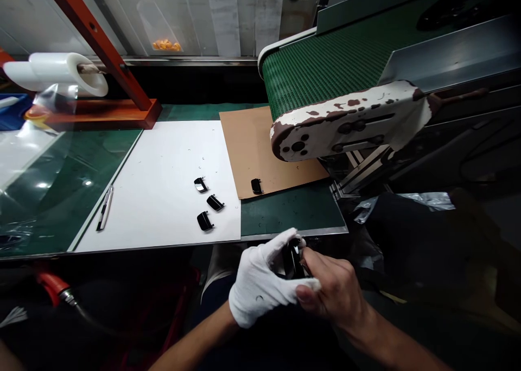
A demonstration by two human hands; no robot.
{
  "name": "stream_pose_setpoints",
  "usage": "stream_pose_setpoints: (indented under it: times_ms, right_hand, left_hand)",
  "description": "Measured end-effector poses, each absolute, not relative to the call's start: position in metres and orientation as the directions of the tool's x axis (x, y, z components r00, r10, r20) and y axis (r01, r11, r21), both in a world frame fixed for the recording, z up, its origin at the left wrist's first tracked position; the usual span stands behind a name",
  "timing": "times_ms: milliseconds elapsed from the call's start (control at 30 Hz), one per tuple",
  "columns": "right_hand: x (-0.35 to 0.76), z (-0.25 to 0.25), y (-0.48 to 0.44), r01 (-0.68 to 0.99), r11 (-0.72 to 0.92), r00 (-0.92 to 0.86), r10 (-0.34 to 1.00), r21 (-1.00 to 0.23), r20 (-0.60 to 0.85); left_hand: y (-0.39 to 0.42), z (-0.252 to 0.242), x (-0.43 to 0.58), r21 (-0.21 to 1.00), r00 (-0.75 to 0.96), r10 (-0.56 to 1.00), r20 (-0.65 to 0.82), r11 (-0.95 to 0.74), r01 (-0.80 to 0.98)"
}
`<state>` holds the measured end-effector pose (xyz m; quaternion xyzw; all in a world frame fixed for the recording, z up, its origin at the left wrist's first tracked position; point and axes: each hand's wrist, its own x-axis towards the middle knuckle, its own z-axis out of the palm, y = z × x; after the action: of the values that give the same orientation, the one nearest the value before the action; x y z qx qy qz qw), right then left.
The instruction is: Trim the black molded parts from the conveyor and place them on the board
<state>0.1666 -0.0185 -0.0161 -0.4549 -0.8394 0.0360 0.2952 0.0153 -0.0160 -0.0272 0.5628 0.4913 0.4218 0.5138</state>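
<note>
My left hand [260, 281], in a white cotton glove, grips a small glossy black plastic part [293, 260] just below the table's front edge. The fingers of my bare right hand [334, 289] pinch the same part from the right, and the two hands hide much of it. On a white sheet [163, 197] lie several similar black parts, including one [201, 184], another [215, 202] and a third [204, 221]. One more black part [256, 186] rests on a brown cardboard sheet [248, 143].
A green conveyor belt [317, 67] with a stained white end cover [350, 121] overhangs the cardboard at the right. A pen [105, 208] lies on the white sheet. A roll of clear film [57, 72] sits at the far left, beside an orange steel post [97, 45].
</note>
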Motion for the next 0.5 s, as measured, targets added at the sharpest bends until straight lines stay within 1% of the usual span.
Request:
stream_pose_setpoints:
  times_ms: [100,167,267,367,433,500]
  right_hand:
    - [0.166,-0.018,-0.018,0.724,0.606,-0.403,0.759,-0.330,0.511]
    - [0.165,-0.017,-0.017,0.706,0.614,-0.389,0.753,-0.353,0.531]
    - [0.162,-0.013,-0.017,0.671,0.600,-0.330,0.767,-0.435,0.550]
    - [0.160,-0.007,-0.021,0.616,0.518,-0.206,0.833,-0.593,0.513]
    - [0.161,-0.007,-0.026,0.544,0.414,-0.127,0.901,-0.730,0.416]
    - [0.164,-0.009,-0.032,0.453,0.287,-0.071,0.955,-0.844,0.287]
  left_hand:
    - [-0.015,-0.030,0.017,0.997,0.150,0.987,-0.062,0.054,0.053]
    - [-0.014,-0.033,0.021,0.995,0.153,0.986,-0.062,0.074,-0.073]
    - [-0.013,-0.038,0.025,0.956,0.191,0.981,-0.039,0.092,-0.278]
    - [-0.013,-0.043,0.027,0.894,0.241,0.970,0.032,0.080,-0.440]
    - [-0.013,-0.043,0.026,0.841,0.264,0.960,0.089,0.069,-0.537]
    - [-0.013,-0.042,0.025,0.797,0.286,0.952,0.112,0.085,-0.598]
